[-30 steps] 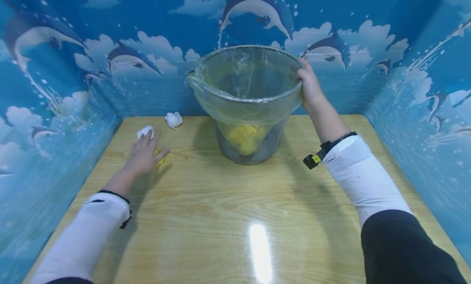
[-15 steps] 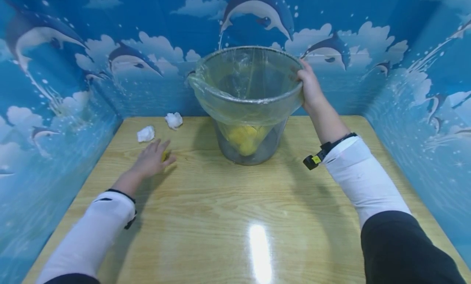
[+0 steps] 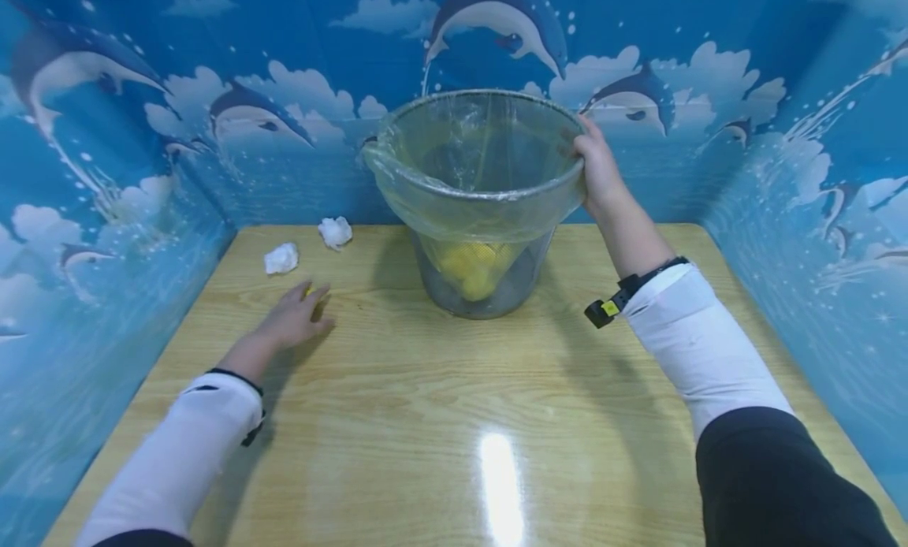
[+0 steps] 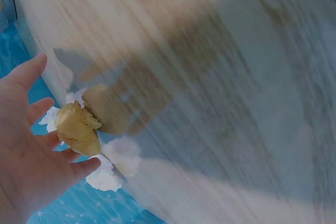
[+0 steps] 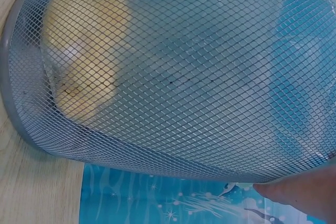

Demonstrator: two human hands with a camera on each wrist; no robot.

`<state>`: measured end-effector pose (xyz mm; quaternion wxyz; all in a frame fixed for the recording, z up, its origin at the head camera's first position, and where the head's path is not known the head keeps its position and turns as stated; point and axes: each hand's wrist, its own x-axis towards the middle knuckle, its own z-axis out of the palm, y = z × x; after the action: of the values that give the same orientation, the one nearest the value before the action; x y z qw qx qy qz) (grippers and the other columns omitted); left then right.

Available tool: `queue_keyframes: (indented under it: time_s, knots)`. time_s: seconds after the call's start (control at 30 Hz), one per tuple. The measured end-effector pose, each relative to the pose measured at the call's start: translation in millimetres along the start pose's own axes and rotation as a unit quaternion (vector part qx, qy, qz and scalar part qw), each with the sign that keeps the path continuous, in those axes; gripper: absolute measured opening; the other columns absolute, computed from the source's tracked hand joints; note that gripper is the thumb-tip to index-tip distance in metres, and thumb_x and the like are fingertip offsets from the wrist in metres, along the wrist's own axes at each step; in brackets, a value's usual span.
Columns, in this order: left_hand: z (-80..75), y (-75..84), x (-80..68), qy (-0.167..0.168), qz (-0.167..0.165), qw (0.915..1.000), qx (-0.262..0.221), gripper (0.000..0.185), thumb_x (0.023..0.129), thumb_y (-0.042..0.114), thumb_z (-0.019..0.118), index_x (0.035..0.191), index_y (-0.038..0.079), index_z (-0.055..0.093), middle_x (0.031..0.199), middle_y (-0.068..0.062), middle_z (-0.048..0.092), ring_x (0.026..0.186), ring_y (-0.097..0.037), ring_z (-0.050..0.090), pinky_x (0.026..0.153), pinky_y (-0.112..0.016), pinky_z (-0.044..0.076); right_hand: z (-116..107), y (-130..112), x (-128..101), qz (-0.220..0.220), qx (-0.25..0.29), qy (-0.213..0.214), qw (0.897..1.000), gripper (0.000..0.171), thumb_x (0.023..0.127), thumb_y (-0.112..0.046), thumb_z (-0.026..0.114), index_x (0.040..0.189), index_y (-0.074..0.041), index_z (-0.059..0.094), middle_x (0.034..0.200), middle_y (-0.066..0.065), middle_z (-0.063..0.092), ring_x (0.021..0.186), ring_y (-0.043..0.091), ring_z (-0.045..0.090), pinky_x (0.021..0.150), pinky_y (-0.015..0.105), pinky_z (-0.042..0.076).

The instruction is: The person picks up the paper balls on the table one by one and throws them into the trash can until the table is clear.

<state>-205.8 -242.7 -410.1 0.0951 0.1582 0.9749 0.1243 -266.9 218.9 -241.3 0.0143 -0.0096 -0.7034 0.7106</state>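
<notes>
- Two white paper wads are lying at the far left of the desk: one nearer the left wall, the other a little farther back and to its right, the two apart from each other.
- The left hand is lying low over the desk just near of those wads, palm down, with a yellow paper wad sitting against its fingers. In the left wrist view the fingers are looking fairly straight around the wad, the thumb spread away; I cannot tell whether they are pinching it or only touching it.
- In the head view only a sliver of yellow is peeking out past the fingertips.
- A grey mesh wastebasket is standing at the far middle of the desk, lined with a clear plastic bag that is folding over its rim.
- Yellow crumpled paper is lying at the bottom of the bag, showing through the mesh in the right wrist view too.
- The right hand is gripping the wastebasket's rim on its right side, fingers curling over the edge onto the bag.
</notes>
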Motion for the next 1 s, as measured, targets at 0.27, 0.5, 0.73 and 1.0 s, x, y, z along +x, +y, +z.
queue_keyframes:
  time_s: [0.27,0.5,0.73,1.0]
  knots:
    - [-0.5,-6.5,3.2,-0.005,-0.021,0.9998,0.000,0.057,0.093,0.021,0.059,0.137,-0.010,0.042,0.141,-0.045,0.023,0.128,-0.063,0.027,0.103,-0.067,0.030,0.1,0.7,-0.8,0.000,-0.002,-0.001,1.000,0.069,0.091,-0.012,0.028,0.156,-0.026,0.011,0.162,-0.006,0.004,0.138,0.022,0.020,0.102,0.034,0.024]
    - [-0.3,-12.1,6.1,0.010,-0.005,0.9999,-0.009,0.050,0.088,0.013,0.064,0.129,-0.011,0.048,0.134,-0.048,0.030,0.126,-0.061,0.030,0.101,-0.066,0.032,0.2,1.2,-1.4,0.003,-0.005,-0.002,1.000,0.069,0.091,-0.012,0.028,0.156,-0.027,0.011,0.162,-0.007,0.004,0.138,0.021,0.020,0.101,0.033,0.025]
    - [-2.3,-14.0,7.9,0.038,0.030,0.9988,0.012,0.040,0.084,0.004,0.064,0.121,-0.010,0.057,0.123,-0.044,0.046,0.121,-0.057,0.040,0.097,-0.062,0.038,-1.0,0.7,0.7,-0.002,-0.003,-0.001,1.000,0.067,0.091,-0.012,0.028,0.156,-0.026,0.013,0.162,-0.006,0.006,0.138,0.022,0.019,0.102,0.033,0.025]
    - [-3.0,-15.6,9.4,0.026,0.038,0.9987,0.021,0.037,0.085,0.002,0.062,0.120,-0.008,0.058,0.122,-0.042,0.048,0.119,-0.056,0.042,0.097,-0.061,0.039,-0.9,0.9,1.0,-0.008,-0.002,-0.001,1.000,0.068,0.091,-0.012,0.028,0.156,-0.025,0.013,0.161,-0.005,0.006,0.136,0.022,0.021,0.100,0.033,0.025]
